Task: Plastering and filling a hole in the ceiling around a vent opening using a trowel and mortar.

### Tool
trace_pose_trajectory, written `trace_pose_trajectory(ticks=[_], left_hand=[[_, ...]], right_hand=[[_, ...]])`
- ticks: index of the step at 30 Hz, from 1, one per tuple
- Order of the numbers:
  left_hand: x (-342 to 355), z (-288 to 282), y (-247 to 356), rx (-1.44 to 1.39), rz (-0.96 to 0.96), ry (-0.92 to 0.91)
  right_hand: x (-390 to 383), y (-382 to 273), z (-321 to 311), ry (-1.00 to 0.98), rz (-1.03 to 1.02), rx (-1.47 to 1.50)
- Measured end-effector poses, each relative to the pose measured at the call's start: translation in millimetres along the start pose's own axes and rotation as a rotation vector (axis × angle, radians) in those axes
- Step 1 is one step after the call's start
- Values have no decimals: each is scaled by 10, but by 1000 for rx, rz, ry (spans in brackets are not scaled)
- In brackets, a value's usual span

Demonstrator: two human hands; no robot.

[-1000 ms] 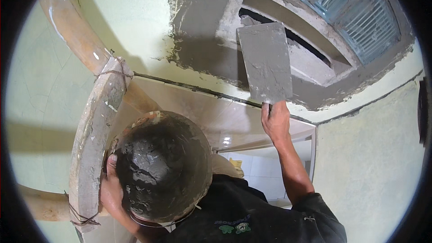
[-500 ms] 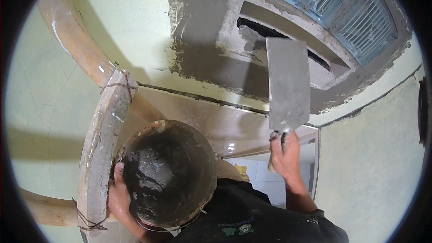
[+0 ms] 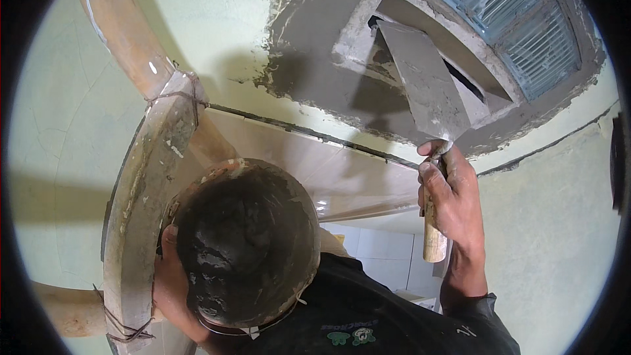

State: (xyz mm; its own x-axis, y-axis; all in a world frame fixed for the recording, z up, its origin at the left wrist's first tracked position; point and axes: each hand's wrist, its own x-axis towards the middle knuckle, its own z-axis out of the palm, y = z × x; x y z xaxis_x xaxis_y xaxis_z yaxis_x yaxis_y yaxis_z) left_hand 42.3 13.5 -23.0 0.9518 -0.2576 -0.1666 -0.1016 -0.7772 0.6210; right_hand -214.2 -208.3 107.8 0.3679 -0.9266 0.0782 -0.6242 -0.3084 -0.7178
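Observation:
My right hand is closed round the wooden handle of a trowel. Its long, mortar-smeared blade slants up and left, its tip at the narrow dark slot in the wall; whether it touches I cannot tell. Wet grey mortar covers the wall around that slot. My left hand grips the side of a round bucket, thumb at the rim and the other fingers hidden. Dark wet mortar lies inside the bucket.
A mortar-spattered timber runs beside the bucket, tied with wire to rounded wooden poles. Bluish ribbed glass blocks sit above the slot. Pale green walls flank the work, and a tiled ledge lies below.
My right hand has moved up and right, and the trowel blade has turned from nearly upright to slanting left, its tip now at the slot. My left hand stays on the bucket.

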Motion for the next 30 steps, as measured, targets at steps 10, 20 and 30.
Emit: trace_pose_trajectory(ticks=[10, 20, 30], left_hand=[[-38, 16, 44, -60, -62, -23], [-8, -12, 17, -15, -31, -43], [25, 75, -112, -35, -19, 10]], right_hand=[[3, 13, 71, -50, 29, 30], [-13, -38, -16, 8, 115, 78], [-28, 94, 122, -28, 57, 78]])
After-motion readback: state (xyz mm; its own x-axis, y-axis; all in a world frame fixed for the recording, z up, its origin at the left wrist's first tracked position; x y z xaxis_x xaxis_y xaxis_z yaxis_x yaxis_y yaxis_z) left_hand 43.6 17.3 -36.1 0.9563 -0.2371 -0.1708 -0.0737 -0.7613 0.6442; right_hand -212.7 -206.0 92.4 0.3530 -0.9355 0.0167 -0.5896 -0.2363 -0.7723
